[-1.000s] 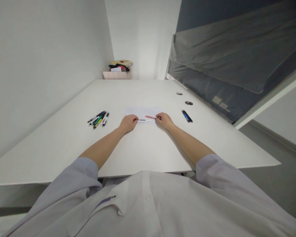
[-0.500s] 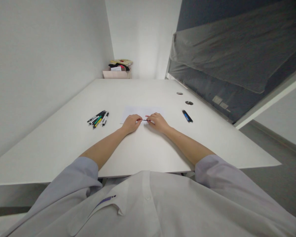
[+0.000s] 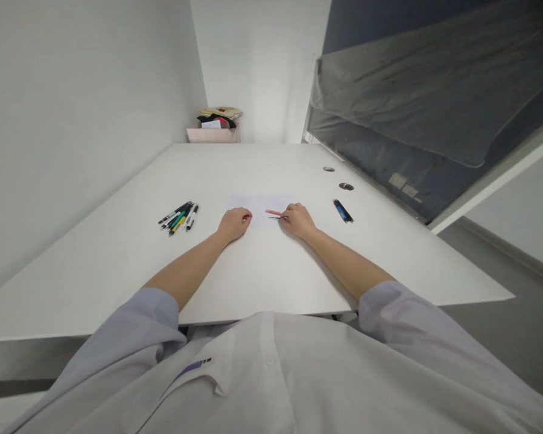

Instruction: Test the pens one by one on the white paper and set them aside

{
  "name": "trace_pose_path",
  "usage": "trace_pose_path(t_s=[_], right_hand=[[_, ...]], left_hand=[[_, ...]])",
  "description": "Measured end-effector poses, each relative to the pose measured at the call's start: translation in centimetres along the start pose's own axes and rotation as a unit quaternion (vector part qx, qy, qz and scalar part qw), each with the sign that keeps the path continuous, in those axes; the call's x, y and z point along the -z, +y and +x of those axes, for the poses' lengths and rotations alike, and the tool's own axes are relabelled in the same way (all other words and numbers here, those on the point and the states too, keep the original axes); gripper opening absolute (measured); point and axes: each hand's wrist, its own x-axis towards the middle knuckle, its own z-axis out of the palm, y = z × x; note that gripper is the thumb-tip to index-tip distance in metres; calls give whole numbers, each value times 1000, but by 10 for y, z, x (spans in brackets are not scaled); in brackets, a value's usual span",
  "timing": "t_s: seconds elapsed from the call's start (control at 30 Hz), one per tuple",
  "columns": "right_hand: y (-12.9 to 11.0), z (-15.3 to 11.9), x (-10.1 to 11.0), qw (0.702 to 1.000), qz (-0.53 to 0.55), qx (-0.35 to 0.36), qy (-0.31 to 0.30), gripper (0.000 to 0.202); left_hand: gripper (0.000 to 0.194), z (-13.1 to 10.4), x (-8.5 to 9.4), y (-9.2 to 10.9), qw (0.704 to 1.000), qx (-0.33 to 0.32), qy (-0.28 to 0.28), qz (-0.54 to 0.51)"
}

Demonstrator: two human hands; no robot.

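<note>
My right hand (image 3: 300,220) is closed on a thin dark rod (image 3: 275,217), which looks like a pen refill, and on a slim pinkish-red stick (image 3: 272,211); both point left from the fingertips. My left hand (image 3: 233,224) is closed at the left side of the paper, apart from the right one. A small reddish bit shows at its fingertips, too small to name. Under and between the hands lies a white sheet of paper (image 3: 257,201) on the white table (image 3: 262,271).
Several pens (image 3: 179,218) lie in a loose pile on the left. To the right is a dark and blue pen-like bundle (image 3: 342,211), with two round grommets (image 3: 346,187) beyond it. A box of items (image 3: 210,134) stands at the far end. A dark partition (image 3: 389,120) rises along the right edge.
My hands have moved apart; the dark rod that spanned both is now only in the right hand. The left hand has drawn back a little to the left, and the pinkish-red stick shows more.
</note>
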Motion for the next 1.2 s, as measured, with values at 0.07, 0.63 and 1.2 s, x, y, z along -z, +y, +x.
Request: trace_pose_path(t_s=[0.07,0.63,1.2], right_hand=[[-1,0,0,1000,5,-1,-3,26],[-30,-3,3,981,114,150,46,18],[-12,-2,-4,999,40,26,23,24]], left_hand=[[24,0,-1,2,1000,-11,0,-10],[30,5,-14,15,943,25,-63,-327],[17,2,-2,12,992,31,-4,-124]])
